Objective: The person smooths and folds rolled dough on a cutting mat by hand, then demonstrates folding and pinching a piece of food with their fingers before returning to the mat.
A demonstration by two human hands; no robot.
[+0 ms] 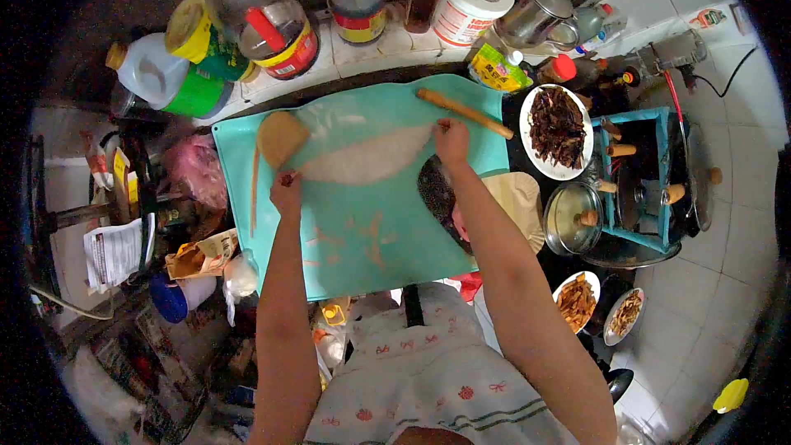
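Observation:
A long, thin sheet of pale dough stretches across the turquoise mat, between my two hands. My left hand pinches its left end, fingers closed. At the right end, higher up, my right hand grips the dough with closed fingers. Above my left hand rests a rounded tan lump that looks like dough. A wooden rolling pin lies slantwise at the mat's upper right, and a thin wooden stick lies along the left side. Scraps or flour marks show on the lower mat.
Bottles and tubs, including a large red-capped jug, line the back ledge. To the right stand a white plate of dark food, a glass lid and dishes of food. A dark rounded thing lies beside my right forearm.

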